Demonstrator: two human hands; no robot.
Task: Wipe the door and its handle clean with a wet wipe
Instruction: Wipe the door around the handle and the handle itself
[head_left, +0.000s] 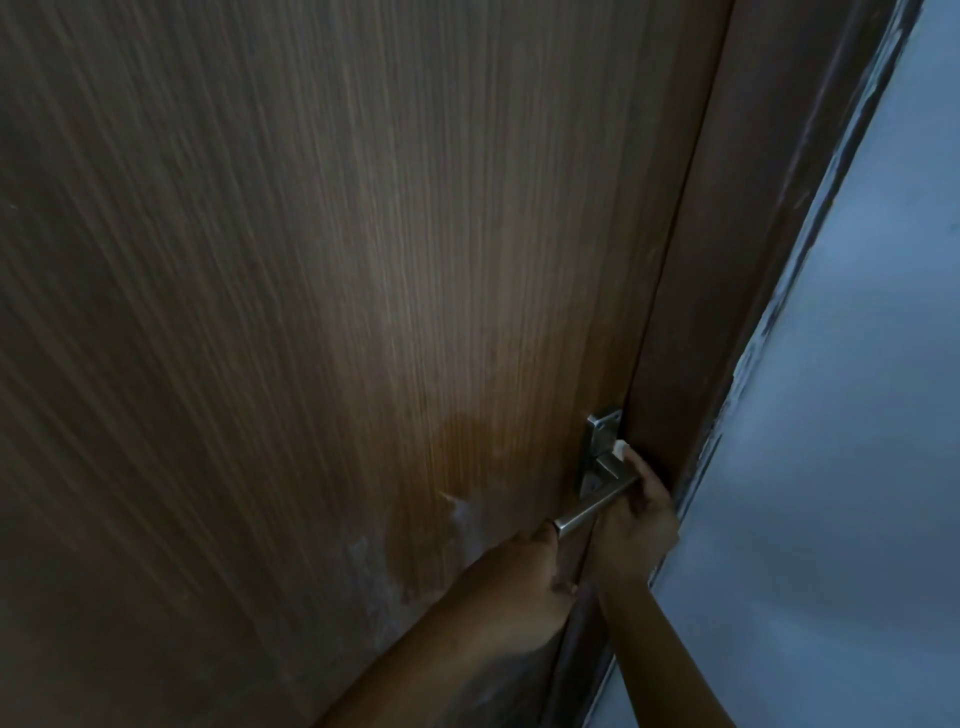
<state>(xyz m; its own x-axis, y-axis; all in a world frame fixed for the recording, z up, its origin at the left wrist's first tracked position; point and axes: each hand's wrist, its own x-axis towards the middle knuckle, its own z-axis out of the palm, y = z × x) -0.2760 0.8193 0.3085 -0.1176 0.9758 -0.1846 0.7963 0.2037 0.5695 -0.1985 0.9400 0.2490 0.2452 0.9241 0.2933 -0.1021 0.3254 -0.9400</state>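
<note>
Head view: the brown wooden door (311, 312) fills most of the frame, its right edge meeting the frame (727, 260) beside a pale wall (857, 467). The left hand (524, 577) grips the free end of the metal handle (597, 501). The right hand (636, 525) pinches a white wet wipe (619, 449) against the handle's base.

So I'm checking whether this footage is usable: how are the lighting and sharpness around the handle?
Head view: dim overall, with a soft bright patch on the door centre and dark left and bottom edges; wide-angle bending slants the frame; the handle catches a mild sheen; the wet wipe shows only as a small white bit; both hands are shadowed and slightly soft.
</note>
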